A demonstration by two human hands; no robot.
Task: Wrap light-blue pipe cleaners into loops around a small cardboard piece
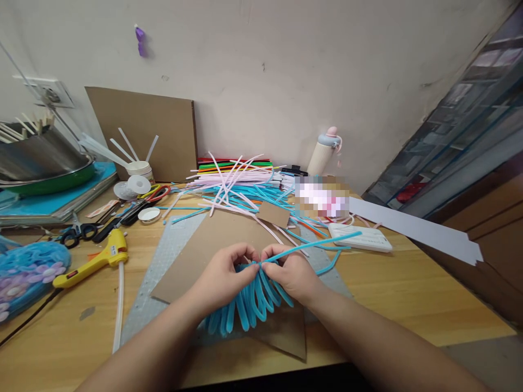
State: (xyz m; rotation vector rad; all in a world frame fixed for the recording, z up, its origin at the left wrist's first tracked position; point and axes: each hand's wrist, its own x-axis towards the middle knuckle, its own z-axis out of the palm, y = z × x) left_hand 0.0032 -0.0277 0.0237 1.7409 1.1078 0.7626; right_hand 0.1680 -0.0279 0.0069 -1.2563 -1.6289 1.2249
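Both hands meet over a bundle of looped blue pipe cleaners [245, 307], held above a brown cardboard sheet [192, 256]. My left hand [226, 272] pinches the top of the loops between thumb and fingers. Close beside it, my right hand [292, 272] is closed on a straight blue pipe cleaner [322, 245], whose free end points up to the right. Loops hang down below the fingers, and the exact spot where the stem meets the bundle is partly hidden by the fingertips.
A yellow glue gun [96, 261] lies left, near scissors [79, 231] and a blue piece with pale flowers [24, 277]. Behind are piled loose pipe cleaners [245, 185] and a bottle [322, 155]. A white power bank-like block [362, 238] sits right.
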